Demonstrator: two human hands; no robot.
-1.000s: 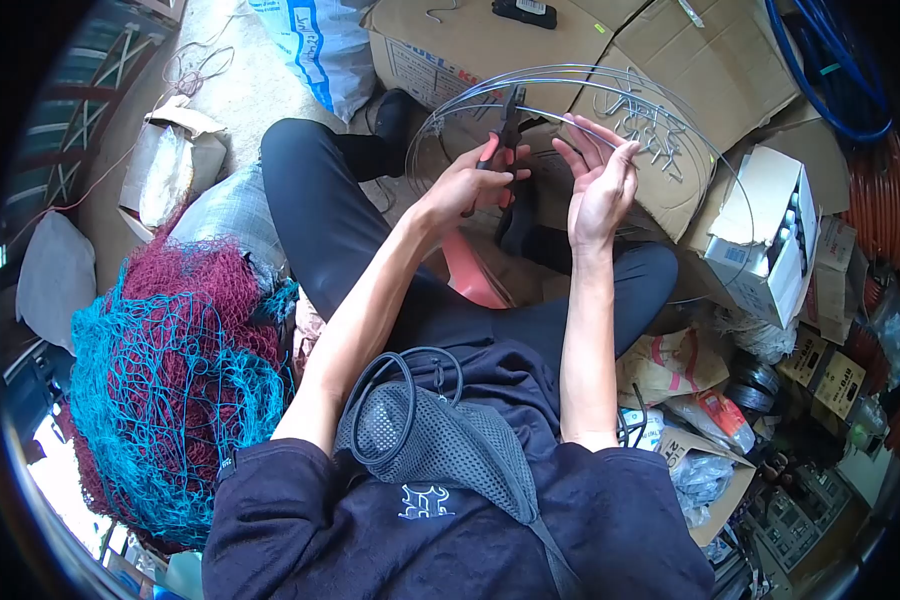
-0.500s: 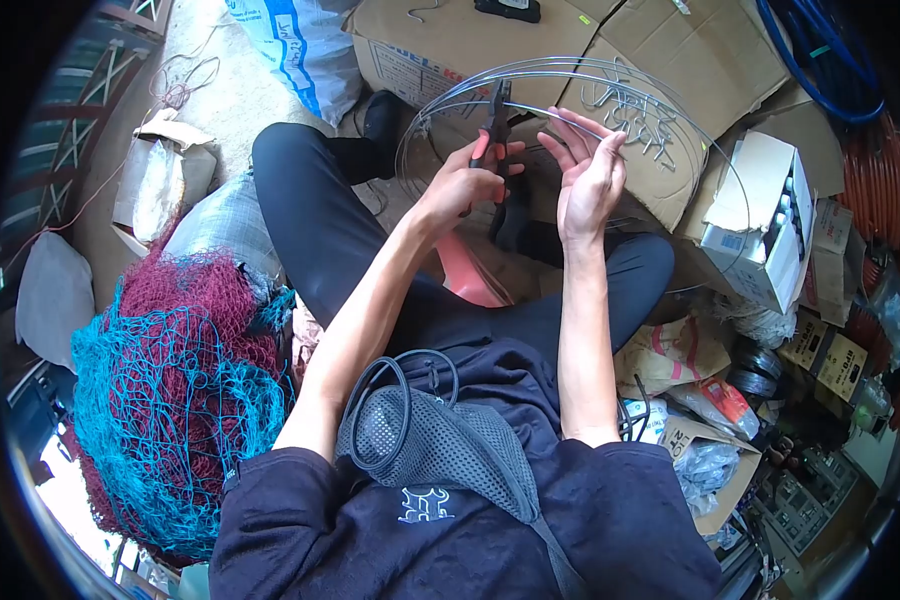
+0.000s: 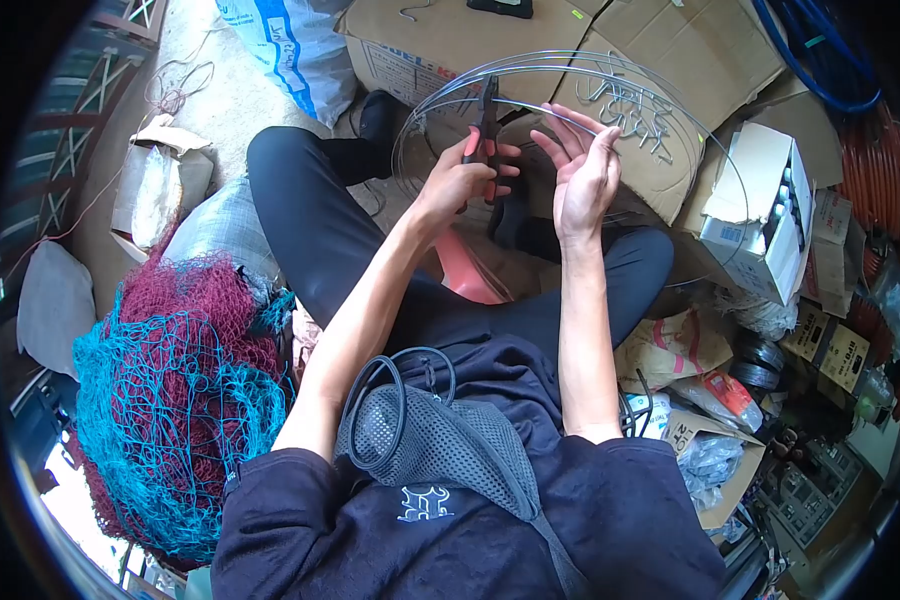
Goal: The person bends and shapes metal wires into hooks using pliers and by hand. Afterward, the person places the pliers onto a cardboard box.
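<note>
My left hand is wrapped around pliers with red and black handles, jaws pointing up and away. The jaws are at a strand of the thin metal wire; whether they grip it I cannot tell. My right hand is raised palm inward, pinching the same wire between thumb and fingers, with the other fingers spread. The wire's loose coil loops behind both hands and out to the right. Several bent metal hooks lie beyond my right hand on flattened cardboard.
A maroon and teal net is heaped at my left. To the right stand a white box of bottles or cans, an open carton with plastic bags, and orange tubing. Blue hose lies at upper right.
My left hand and the pliers have shifted slightly left, and its fingers look a little more spread on the handles. My right hand keeps its pinch on the wire.
</note>
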